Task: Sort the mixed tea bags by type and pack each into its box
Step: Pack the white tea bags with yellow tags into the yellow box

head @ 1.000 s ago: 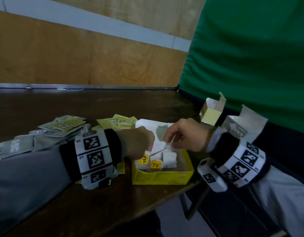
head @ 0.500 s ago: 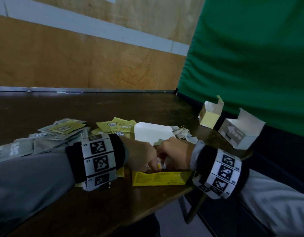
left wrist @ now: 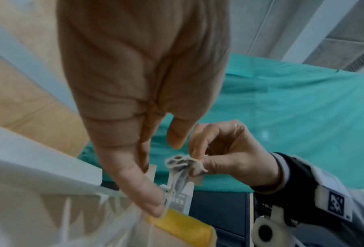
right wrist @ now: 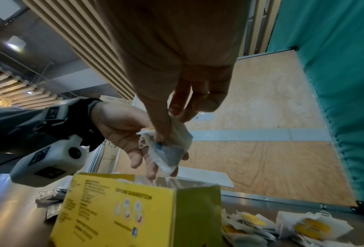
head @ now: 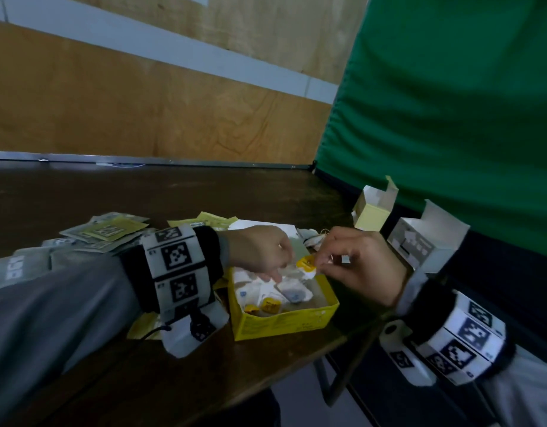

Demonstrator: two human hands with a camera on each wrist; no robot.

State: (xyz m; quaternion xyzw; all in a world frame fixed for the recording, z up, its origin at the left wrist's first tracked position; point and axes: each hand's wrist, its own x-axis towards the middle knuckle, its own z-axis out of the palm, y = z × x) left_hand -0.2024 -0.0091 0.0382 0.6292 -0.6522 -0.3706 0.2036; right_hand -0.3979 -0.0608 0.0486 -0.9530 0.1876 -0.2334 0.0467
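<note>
Here, item by item. Right hand (head: 363, 266): raised just above the far right corner of the open yellow box (head: 284, 323), thumb and forefinger pinched on a white paper tea bag (right wrist: 172, 150) with a yellow tag (head: 307, 262); the other fingers are loosely curled. The bag hangs from the pinch over the box opening, its string bunched at the fingertips (left wrist: 197, 154).

Left hand (head: 259, 252): just beside the right, over the box's far left part, fingers extended downward toward the contents; whether they grip anything cannot be told, though a fingertip lies at the hanging bag's string in the left wrist view.

Yellow box: directly beneath both hands, near the table (head: 142, 380) edge, holding several white bags with yellow tags.

Loose white tea bags (right wrist: 311, 227): on the table beyond the right hand.

Flat foil sachets (head: 109, 231), grey-green and yellow: spread behind and to the outer side of the left wrist.

Pale yellow carton (head: 373, 208) and white carton (head: 426, 238), both open: beyond the right hand, against the green curtain (head: 450, 103).
</note>
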